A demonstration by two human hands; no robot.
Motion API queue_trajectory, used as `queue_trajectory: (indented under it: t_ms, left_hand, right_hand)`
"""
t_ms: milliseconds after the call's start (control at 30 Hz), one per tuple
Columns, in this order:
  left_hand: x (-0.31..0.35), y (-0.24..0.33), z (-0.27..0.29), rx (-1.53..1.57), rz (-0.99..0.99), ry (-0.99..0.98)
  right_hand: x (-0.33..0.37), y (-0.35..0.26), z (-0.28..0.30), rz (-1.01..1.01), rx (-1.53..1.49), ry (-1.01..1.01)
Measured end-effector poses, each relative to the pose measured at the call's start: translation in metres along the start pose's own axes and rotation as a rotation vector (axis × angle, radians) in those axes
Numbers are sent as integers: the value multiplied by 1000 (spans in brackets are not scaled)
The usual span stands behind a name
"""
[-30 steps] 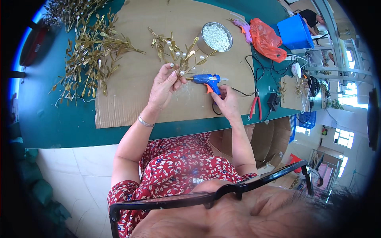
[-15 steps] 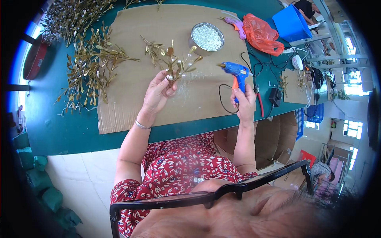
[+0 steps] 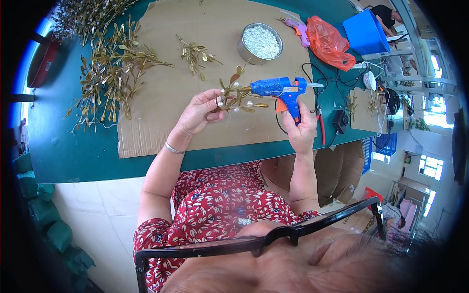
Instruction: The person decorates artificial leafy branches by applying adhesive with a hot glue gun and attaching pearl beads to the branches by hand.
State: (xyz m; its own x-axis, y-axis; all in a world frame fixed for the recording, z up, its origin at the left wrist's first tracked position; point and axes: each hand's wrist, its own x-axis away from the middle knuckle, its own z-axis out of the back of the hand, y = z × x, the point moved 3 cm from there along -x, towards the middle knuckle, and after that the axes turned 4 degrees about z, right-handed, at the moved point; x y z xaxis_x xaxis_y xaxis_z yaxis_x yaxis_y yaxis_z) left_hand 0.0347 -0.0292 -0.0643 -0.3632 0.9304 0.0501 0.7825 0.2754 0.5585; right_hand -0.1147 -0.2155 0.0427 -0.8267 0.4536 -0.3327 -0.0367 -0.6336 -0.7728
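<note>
Between the fingers of my left hand point(image 3: 202, 111) is a gold-coloured artificial leaf sprig point(image 3: 238, 77) with several white pearl beads on it. My right hand point(image 3: 301, 128) is closed round the handle of a blue glue gun point(image 3: 273, 87) with an orange trigger. Its nozzle points left and lies at the sprig's stems; whether it touches them I cannot tell. A clear glue stick point(image 3: 315, 85) sticks out of the gun's back end. Beyond the sprig stands a round metal tin point(image 3: 240, 48) full of white pearl beads point(image 3: 262, 41).
Cardboard point(image 3: 161, 117) covers part of the green table point(image 3: 88, 168). Loose gold sprigs point(image 3: 194, 52) lie there, with a bigger pile point(image 3: 110, 73) at left. On the right are a purple glue gun point(image 3: 299, 30), red plastic bag point(image 3: 328, 41), blue bin point(image 3: 366, 31), cables, red-handled pliers point(image 3: 321, 128) and black adapter point(image 3: 340, 119).
My right hand has turned the glue gun level and brought its nozzle left to the sprig. The sprig in my left hand has tipped over to the right.
</note>
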Motion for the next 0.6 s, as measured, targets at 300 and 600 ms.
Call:
queue_trajectory:
  t_ms: [300, 600]
  left_hand:
    - [1, -1, 2, 3, 9, 38]
    - [-1, -1, 1, -46, 13, 106]
  right_hand:
    - [-3, 0, -1, 17, 8, -84]
    - [-3, 2, -3, 25, 48, -72]
